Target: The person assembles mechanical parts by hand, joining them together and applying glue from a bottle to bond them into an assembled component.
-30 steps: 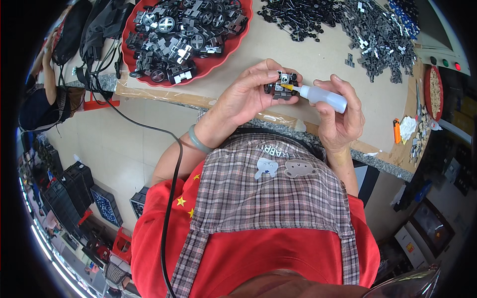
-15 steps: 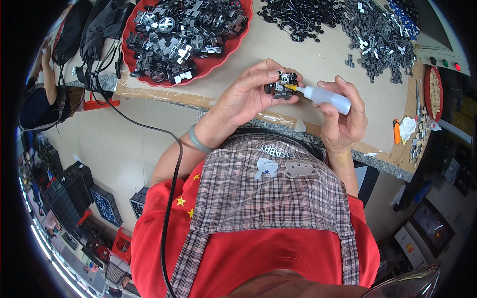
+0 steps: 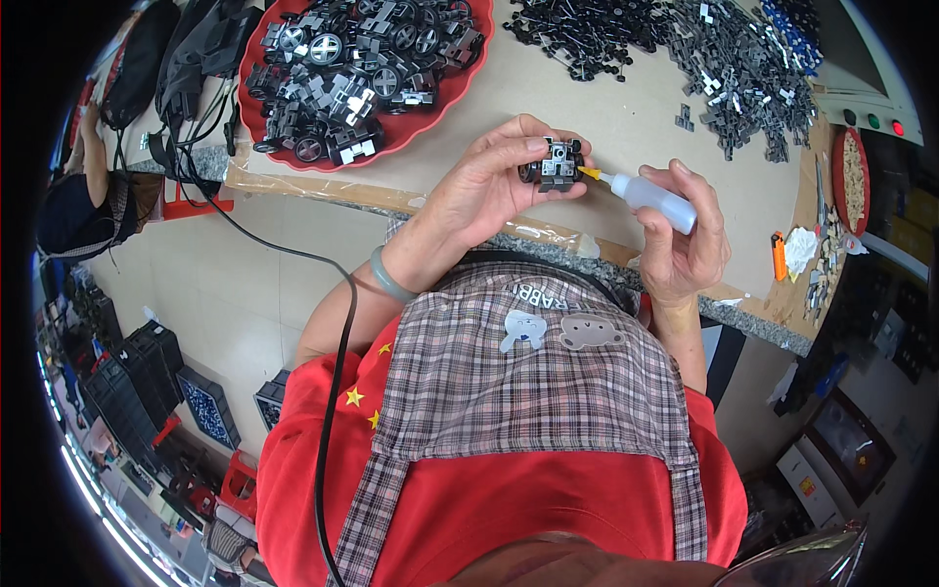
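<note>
Between the thumb and fingers of my left hand is a small black and grey toy car chassis with little wheels. My right hand is closed round a translucent white squeeze bottle. The bottle lies tilted, its yellow nozzle tip pointing left at the right edge of the chassis. Whether the tip touches the chassis I cannot tell. Both hands are above the front edge of the table.
A red scalloped tray heaped with wheeled chassis stands at the far left. Black axle parts and grey plastic pieces lie in piles at the back. An orange cutter rests on the right. A black cable hangs past my left arm.
The squeeze bottle in my right hand has drawn back slightly to the right, its tip moving from over the middle of the chassis to its edge. My left hand stays nearly still.
</note>
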The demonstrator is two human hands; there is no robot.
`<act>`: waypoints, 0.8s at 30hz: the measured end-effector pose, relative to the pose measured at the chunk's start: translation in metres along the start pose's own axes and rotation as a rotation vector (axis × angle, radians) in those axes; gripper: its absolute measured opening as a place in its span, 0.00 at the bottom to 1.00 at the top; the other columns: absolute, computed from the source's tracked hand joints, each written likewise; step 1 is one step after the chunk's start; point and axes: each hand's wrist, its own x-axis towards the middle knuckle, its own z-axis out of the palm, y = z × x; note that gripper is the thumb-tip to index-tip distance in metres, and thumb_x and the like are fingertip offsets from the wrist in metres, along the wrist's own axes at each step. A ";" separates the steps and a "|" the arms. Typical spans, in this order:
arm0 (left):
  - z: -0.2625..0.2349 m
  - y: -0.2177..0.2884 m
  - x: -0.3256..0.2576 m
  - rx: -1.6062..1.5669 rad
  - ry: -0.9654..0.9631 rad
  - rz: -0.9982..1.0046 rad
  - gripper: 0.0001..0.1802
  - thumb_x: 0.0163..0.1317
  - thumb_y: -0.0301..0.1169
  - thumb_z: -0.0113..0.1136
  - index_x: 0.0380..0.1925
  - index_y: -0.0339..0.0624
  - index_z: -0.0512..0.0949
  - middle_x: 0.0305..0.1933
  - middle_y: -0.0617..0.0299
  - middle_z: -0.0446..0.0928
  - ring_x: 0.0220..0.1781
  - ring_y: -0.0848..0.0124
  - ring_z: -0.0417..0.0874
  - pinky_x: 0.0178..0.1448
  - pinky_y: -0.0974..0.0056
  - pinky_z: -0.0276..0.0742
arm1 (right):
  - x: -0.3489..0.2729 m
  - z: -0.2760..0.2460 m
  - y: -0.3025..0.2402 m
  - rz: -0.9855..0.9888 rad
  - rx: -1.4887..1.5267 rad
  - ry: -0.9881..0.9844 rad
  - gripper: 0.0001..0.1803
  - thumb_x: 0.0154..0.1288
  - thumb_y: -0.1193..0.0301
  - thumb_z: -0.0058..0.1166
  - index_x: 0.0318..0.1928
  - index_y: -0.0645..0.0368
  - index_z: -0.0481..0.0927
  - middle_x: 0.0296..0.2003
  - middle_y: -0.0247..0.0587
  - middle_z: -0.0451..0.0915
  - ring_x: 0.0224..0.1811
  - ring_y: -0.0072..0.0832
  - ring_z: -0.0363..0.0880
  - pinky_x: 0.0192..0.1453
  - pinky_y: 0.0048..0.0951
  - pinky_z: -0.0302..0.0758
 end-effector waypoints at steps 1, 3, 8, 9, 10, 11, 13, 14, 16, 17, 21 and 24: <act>0.000 0.000 0.000 -0.004 0.003 0.001 0.10 0.65 0.33 0.50 0.37 0.35 0.68 0.51 0.41 0.72 0.56 0.55 0.76 0.58 0.53 0.78 | 0.001 0.001 0.000 -0.026 -0.014 0.001 0.27 0.55 0.68 0.65 0.52 0.68 0.72 0.38 0.48 0.81 0.36 0.34 0.83 0.35 0.28 0.80; -0.001 0.001 -0.001 0.001 0.000 0.000 0.10 0.65 0.33 0.50 0.38 0.35 0.68 0.51 0.41 0.72 0.56 0.55 0.76 0.58 0.53 0.78 | 0.002 0.002 0.001 -0.052 -0.028 0.004 0.27 0.54 0.68 0.65 0.52 0.67 0.72 0.39 0.48 0.82 0.36 0.34 0.83 0.35 0.28 0.80; -0.003 0.002 0.002 -0.002 -0.008 0.001 0.10 0.65 0.32 0.50 0.38 0.35 0.68 0.51 0.42 0.72 0.55 0.55 0.76 0.58 0.53 0.78 | 0.004 0.002 0.003 -0.091 -0.073 -0.019 0.28 0.53 0.68 0.66 0.52 0.67 0.72 0.39 0.47 0.82 0.35 0.33 0.83 0.35 0.27 0.80; -0.003 0.002 0.002 -0.001 -0.007 0.002 0.10 0.65 0.32 0.50 0.38 0.35 0.68 0.51 0.42 0.72 0.55 0.55 0.76 0.58 0.53 0.78 | 0.005 0.002 0.003 -0.098 -0.076 -0.020 0.28 0.53 0.68 0.66 0.52 0.66 0.72 0.39 0.47 0.82 0.35 0.33 0.83 0.35 0.27 0.80; -0.003 0.002 0.002 -0.002 -0.007 0.003 0.10 0.65 0.32 0.50 0.38 0.35 0.68 0.51 0.42 0.72 0.55 0.56 0.76 0.58 0.53 0.78 | 0.004 0.002 0.003 -0.105 -0.078 -0.021 0.28 0.52 0.68 0.66 0.53 0.66 0.72 0.39 0.47 0.82 0.35 0.33 0.83 0.35 0.27 0.80; -0.002 0.002 0.002 -0.002 -0.008 0.004 0.10 0.65 0.32 0.50 0.38 0.35 0.68 0.51 0.42 0.72 0.55 0.56 0.76 0.58 0.53 0.78 | 0.004 0.002 0.003 -0.106 -0.079 -0.020 0.28 0.52 0.68 0.66 0.53 0.66 0.72 0.39 0.47 0.82 0.35 0.33 0.83 0.35 0.27 0.80; 0.000 0.003 0.002 0.013 0.005 -0.006 0.10 0.64 0.32 0.50 0.38 0.35 0.68 0.51 0.42 0.72 0.55 0.56 0.76 0.58 0.53 0.78 | 0.004 0.000 0.001 -0.035 -0.044 -0.026 0.26 0.53 0.69 0.66 0.51 0.65 0.72 0.39 0.48 0.81 0.36 0.33 0.83 0.36 0.26 0.80; 0.000 0.003 0.002 0.013 -0.001 -0.007 0.10 0.64 0.32 0.50 0.38 0.35 0.68 0.51 0.42 0.72 0.55 0.56 0.76 0.58 0.53 0.78 | 0.003 0.000 0.001 -0.037 -0.049 -0.023 0.26 0.53 0.69 0.66 0.51 0.65 0.72 0.39 0.48 0.81 0.36 0.33 0.83 0.36 0.26 0.80; -0.002 0.001 0.004 0.008 -0.027 -0.002 0.11 0.64 0.32 0.50 0.39 0.35 0.68 0.51 0.42 0.72 0.55 0.56 0.76 0.57 0.54 0.79 | 0.000 -0.004 0.003 0.202 0.288 0.067 0.22 0.55 0.74 0.65 0.48 0.64 0.72 0.38 0.46 0.79 0.36 0.30 0.81 0.35 0.25 0.79; -0.002 0.001 0.003 0.007 -0.041 -0.005 0.11 0.64 0.32 0.50 0.39 0.35 0.68 0.51 0.42 0.72 0.55 0.56 0.76 0.57 0.54 0.79 | 0.001 -0.004 0.004 0.197 0.277 0.073 0.22 0.55 0.74 0.65 0.48 0.64 0.72 0.38 0.46 0.79 0.36 0.30 0.81 0.35 0.25 0.79; 0.001 0.002 -0.003 0.029 -0.006 -0.015 0.10 0.63 0.32 0.51 0.37 0.35 0.69 0.51 0.43 0.72 0.56 0.56 0.76 0.56 0.55 0.79 | 0.005 -0.015 0.022 0.440 0.487 0.170 0.18 0.57 0.79 0.60 0.47 0.62 0.71 0.40 0.38 0.72 0.36 0.20 0.74 0.35 0.23 0.77; -0.001 0.000 -0.004 0.023 0.008 -0.010 0.11 0.64 0.33 0.51 0.36 0.35 0.69 0.52 0.42 0.69 0.56 0.55 0.75 0.56 0.55 0.79 | 0.008 -0.030 0.041 0.718 0.369 0.169 0.18 0.57 0.80 0.60 0.46 0.60 0.69 0.39 0.36 0.72 0.36 0.18 0.74 0.37 0.17 0.73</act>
